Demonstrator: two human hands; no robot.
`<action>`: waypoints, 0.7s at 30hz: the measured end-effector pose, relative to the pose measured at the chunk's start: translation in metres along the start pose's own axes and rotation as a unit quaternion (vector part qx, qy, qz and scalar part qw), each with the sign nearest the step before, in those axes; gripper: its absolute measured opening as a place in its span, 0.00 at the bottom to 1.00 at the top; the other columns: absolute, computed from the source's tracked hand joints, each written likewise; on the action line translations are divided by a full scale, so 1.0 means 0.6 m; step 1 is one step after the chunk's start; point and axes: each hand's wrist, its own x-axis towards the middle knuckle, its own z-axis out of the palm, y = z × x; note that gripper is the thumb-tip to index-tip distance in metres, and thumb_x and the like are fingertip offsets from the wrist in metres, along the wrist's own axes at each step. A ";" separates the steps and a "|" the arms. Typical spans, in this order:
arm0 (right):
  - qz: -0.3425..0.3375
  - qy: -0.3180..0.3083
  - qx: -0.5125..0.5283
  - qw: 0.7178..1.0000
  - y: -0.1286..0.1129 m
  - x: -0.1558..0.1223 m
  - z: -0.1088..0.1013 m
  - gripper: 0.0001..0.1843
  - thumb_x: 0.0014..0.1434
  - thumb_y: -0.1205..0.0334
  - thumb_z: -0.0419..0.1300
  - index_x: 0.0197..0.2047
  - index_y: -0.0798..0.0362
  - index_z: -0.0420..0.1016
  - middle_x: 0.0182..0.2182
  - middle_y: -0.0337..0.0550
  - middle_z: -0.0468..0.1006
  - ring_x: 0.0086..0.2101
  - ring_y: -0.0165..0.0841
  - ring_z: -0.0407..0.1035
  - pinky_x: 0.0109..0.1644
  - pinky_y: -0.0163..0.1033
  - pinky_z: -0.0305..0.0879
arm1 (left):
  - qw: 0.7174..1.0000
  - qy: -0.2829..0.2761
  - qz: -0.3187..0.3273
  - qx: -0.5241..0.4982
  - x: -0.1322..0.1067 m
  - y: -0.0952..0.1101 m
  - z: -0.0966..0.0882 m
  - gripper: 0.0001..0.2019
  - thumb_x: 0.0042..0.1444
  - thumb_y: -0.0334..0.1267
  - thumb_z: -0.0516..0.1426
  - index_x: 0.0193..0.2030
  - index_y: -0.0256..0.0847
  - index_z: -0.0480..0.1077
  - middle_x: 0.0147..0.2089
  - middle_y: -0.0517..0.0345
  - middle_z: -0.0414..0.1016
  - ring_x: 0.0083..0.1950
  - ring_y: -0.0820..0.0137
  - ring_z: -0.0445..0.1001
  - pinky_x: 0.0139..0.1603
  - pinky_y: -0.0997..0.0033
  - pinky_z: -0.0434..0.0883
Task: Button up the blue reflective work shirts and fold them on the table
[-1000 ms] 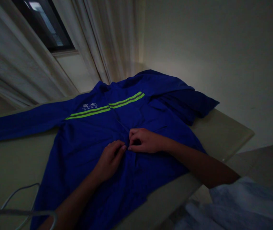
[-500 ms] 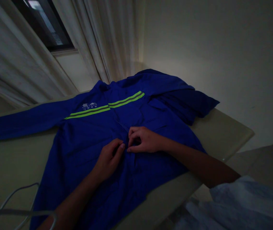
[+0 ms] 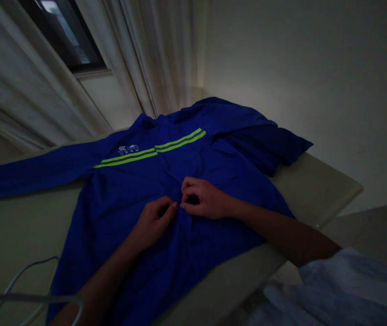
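A blue work jacket point(image 3: 125, 194) with a yellow-green striped band across its chest and a white logo lies spread on the table. At its front opening, my left hand point(image 3: 154, 219) pinches the cloth between thumb and fingers. Close beside it, fingertips nearly meeting, my right hand point(image 3: 205, 198) pinches the other side of the front edge. Whatever small fastening lies between the fingertips is hidden. One jacket sleeve stretches out to the left; the right side by the shoulder is bunched in dark folds.
The pale table point(image 3: 329, 181) has a corner jutting out at the right. White cables point(image 3: 26, 299) loop at the lower left, near my left forearm. Behind the table hang curtains point(image 3: 166, 54) by a window point(image 3: 67, 36), with a bare wall point(image 3: 298, 68) to the right.
Both hands stay at the same spot on the jacket front, with only slight finger shifts. My right index finger has lifted a little. The view has moved slightly.
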 end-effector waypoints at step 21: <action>0.078 -0.079 0.031 0.993 0.033 0.004 0.002 0.07 0.62 0.63 0.71 0.33 0.56 0.81 0.35 0.39 0.73 0.33 0.28 0.69 0.39 0.34 0.64 | 0.985 0.077 0.096 0.122 -0.007 0.004 0.023 0.16 0.73 0.44 0.51 0.33 0.43 0.69 0.30 0.61 0.70 0.33 0.68 0.69 0.36 0.65 0.62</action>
